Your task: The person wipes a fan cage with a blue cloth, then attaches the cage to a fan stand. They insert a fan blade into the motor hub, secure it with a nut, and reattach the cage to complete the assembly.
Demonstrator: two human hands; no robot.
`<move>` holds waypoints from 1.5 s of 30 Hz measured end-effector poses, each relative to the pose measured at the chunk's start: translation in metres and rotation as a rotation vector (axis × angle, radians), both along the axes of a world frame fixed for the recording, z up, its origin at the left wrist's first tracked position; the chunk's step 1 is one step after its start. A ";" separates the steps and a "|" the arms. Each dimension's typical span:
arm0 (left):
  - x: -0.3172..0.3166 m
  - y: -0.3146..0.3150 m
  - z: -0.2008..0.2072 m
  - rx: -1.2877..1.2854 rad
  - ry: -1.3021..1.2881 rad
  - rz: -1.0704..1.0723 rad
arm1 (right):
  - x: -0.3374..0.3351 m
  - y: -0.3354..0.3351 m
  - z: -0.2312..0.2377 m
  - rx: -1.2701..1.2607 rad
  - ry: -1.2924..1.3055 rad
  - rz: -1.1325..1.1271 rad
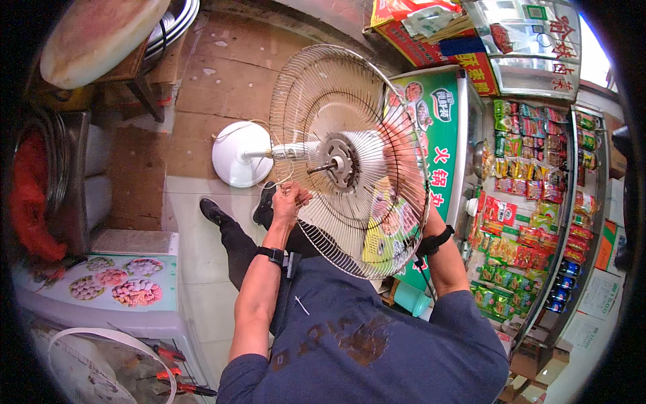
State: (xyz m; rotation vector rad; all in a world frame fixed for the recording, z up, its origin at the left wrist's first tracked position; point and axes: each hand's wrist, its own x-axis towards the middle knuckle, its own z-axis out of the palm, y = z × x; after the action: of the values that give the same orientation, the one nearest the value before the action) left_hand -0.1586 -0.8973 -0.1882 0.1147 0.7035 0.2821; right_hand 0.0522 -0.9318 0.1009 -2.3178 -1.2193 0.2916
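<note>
A white standing fan (367,145) fills the middle, its wire rear guard (350,67) facing up and its bare metal shaft (323,168) sticking out of the hub. No blades are on it. Its round white base (232,165) rests on the floor beyond. My left hand (291,196) has its fingers closed on the guard's lower left rim. My right hand (404,138) reaches behind the guard at the right; I see it only through the wires, so its grip is unclear. A thin cord hangs beside the pole near my left hand.
Left stands a white chest freezer (155,303) with screwdrivers (192,389) and a pale ring (111,331) at the lower left. A thick round board (97,40) sits above. Racks of snack packets (528,148) and a green-sided freezer (437,155) are close on the right.
</note>
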 end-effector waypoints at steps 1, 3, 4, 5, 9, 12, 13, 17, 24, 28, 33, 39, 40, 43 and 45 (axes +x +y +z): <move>0.001 -0.002 -0.002 -0.003 -0.013 0.000 | 0.000 0.001 -0.005 0.007 -0.043 0.029; 0.004 -0.004 -0.006 0.005 -0.048 0.009 | 0.002 -0.002 -0.010 0.030 0.084 -0.043; 0.005 -0.004 -0.007 0.026 -0.052 0.002 | 0.003 -0.004 -0.012 0.044 0.146 -0.082; 0.008 -0.004 -0.007 0.038 -0.060 -0.006 | 0.009 -0.006 -0.015 0.037 0.033 -0.044; 0.028 -0.010 0.001 0.056 -0.078 -0.030 | 0.036 -0.035 -0.012 0.066 0.046 -0.106; 0.052 -0.022 0.018 0.054 -0.008 -0.031 | 0.059 -0.064 -0.002 0.099 0.154 -0.196; 0.061 -0.027 0.024 0.052 0.046 -0.041 | 0.067 -0.074 0.003 0.112 0.191 -0.230; 0.092 -0.040 0.041 0.077 0.120 -0.091 | 0.096 -0.106 0.010 0.161 0.320 -0.340; 0.122 -0.060 0.046 0.124 0.148 -0.155 | 0.135 -0.145 0.008 0.238 0.469 -0.449; 0.134 -0.067 0.042 0.180 0.141 -0.206 | 0.152 -0.160 0.003 0.272 0.523 -0.479; 0.144 -0.072 0.044 0.197 0.167 -0.187 | 0.167 -0.170 -0.003 0.294 0.573 -0.498; 0.162 -0.076 0.054 0.210 0.203 -0.188 | 0.183 -0.177 -0.001 0.300 0.613 -0.510; 0.165 -0.076 0.056 0.209 0.214 -0.191 | 0.185 -0.179 -0.001 0.300 0.620 -0.507; 0.171 -0.079 0.058 0.204 0.198 -0.188 | 0.193 -0.182 -0.002 0.299 0.638 -0.509; 0.175 -0.080 0.058 0.214 0.194 -0.188 | 0.197 -0.183 -0.003 0.300 0.649 -0.512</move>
State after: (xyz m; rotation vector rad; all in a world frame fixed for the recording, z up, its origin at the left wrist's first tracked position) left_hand 0.0161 -0.9771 -0.1301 0.4137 0.8474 0.1665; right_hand 0.2493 -1.1149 0.0981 -1.9480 -0.3144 0.5697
